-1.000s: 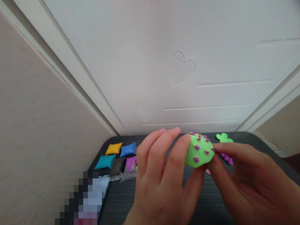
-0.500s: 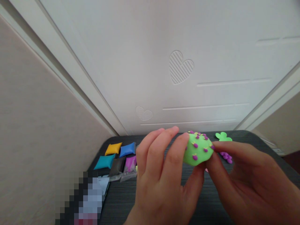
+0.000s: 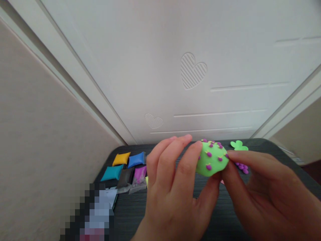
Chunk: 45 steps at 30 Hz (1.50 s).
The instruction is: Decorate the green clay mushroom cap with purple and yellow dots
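Note:
A bright green modelling clay piece (image 3: 214,164), dotted with small purple balls that bear thin yellow bits, is held up above the dark table. My left hand (image 3: 173,184) grips it from the left, forefinger over its upper side and thumb underneath. My right hand (image 3: 271,190) pinches its right edge between thumb and forefinger, right where a purple ball (image 3: 227,156) sits. The fingertips partly hide that spot. Behind the right hand lie a green leaf-shaped clay piece (image 3: 239,145) and a cluster of purple balls (image 3: 242,168).
On the dark table (image 3: 130,214), at left, lie clay packets: yellow (image 3: 121,159), blue (image 3: 136,160), teal (image 3: 112,172), black (image 3: 125,177) and purple (image 3: 139,174). A blurred-out item (image 3: 97,211) stands at lower left. A white panel with hearts (image 3: 193,71) rises behind.
Both hands stay around the green clay piece, which has tilted very slightly. The view has shifted a little; nothing was let go.

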### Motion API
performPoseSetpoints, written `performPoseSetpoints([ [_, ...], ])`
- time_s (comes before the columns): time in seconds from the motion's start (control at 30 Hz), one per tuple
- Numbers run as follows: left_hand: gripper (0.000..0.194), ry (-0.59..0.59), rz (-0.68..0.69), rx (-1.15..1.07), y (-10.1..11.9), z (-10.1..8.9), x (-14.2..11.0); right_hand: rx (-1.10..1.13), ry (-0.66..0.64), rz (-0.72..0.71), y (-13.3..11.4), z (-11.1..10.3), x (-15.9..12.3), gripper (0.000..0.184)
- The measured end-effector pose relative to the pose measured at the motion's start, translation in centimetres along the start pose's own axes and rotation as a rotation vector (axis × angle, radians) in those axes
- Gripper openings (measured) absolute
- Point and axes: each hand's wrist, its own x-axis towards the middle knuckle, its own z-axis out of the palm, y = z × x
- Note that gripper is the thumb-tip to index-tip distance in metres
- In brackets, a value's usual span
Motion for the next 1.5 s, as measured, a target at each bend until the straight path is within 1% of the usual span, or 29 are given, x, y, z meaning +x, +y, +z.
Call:
performPoseSetpoints([
  [0.07,0.044,0.010,-0.008,-0.014,-0.1,0.1,0.0,0.017,0.001,0.010,-0.1,0.0,-0.2,0.024],
  [0.13,0.046,0.009,-0.035,-0.065,-0.4,0.3,0.0,0.110,0.005,0.067,-0.4,0.2,-0.5,0.032],
  [0.2,0.049,-0.014,-0.076,-0.164,-0.9,0.6,0.0,0.244,0.086,0.188,-0.9,0.2,-0.6,0.037],
  [0.27,0.052,-0.029,-0.104,-0.277,-1.4,0.8,-0.1,0.389,0.183,0.333,-1.3,0.1,-0.6,0.030],
  [0.3,0.053,-0.025,-0.106,-0.327,-1.6,0.9,-0.1,0.480,0.154,0.380,-1.4,0.0,-0.5,0.023],
  [0.37,0.057,0.002,-0.081,-0.404,-1.9,1.1,-0.1,0.698,-0.006,0.434,-1.3,-0.4,-0.2,0.014],
  [0.4,0.059,0.011,-0.063,-0.425,-2.1,1.1,-0.1,0.790,-0.091,0.455,-1.1,-0.6,-0.1,0.013],
  [0.47,0.062,0.020,-0.034,-0.439,-2.3,1.2,-0.2,0.897,-0.186,0.497,-0.8,-0.8,0.1,0.012],
  [0.53,0.064,0.038,-0.013,-0.424,-2.4,1.2,-0.4,0.923,-0.216,0.515,-0.6,-0.9,0.2,0.011],
  [0.63,0.070,0.068,0.031,-0.401,-2.8,1.2,-0.7,0.948,-0.250,0.481,-0.6,-0.8,0.3,0.010],
  [0.73,0.074,0.080,0.066,-0.369,-3.0,1.2,-0.8,0.971,-0.251,0.512,-0.7,-0.8,0.5,0.005],
  [0.8,0.074,0.079,0.062,-0.348,-3.0,1.1,-0.9,0.980,-0.244,0.536,-0.8,-0.7,0.7,0.003],
  [0.9,0.069,0.071,0.054,-0.332,-2.8,1.0,-0.8,1.010,-0.252,0.556,-1.0,-0.6,1.0,0.003],
  [1.03,0.051,0.118,0.059,-0.268,-2.4,0.9,-0.8,1.031,-0.260,0.574,-1.0,-0.4,1.1,0.005],
  [1.1,0.046,0.134,0.066,-0.227,-2.2,0.9,-0.7,1.037,-0.247,0.576,-0.9,-0.3,1.1,0.005],
  [1.23,0.047,0.126,0.079,-0.192,-2.1,0.7,-0.6,1.021,-0.242,0.594,-0.7,-0.1,0.9,0.003],
  [1.37,0.049,0.106,0.111,-0.177,-2.1,0.5,-0.5,1.043,-0.243,0.573,-0.6,0.0,0.9,0.002],
  [1.5,0.054,0.101,0.105,-0.192,-2.1,0.5,-0.4,1.101,-0.287,0.565,-0.4,0.2,1.0,0.005],
])
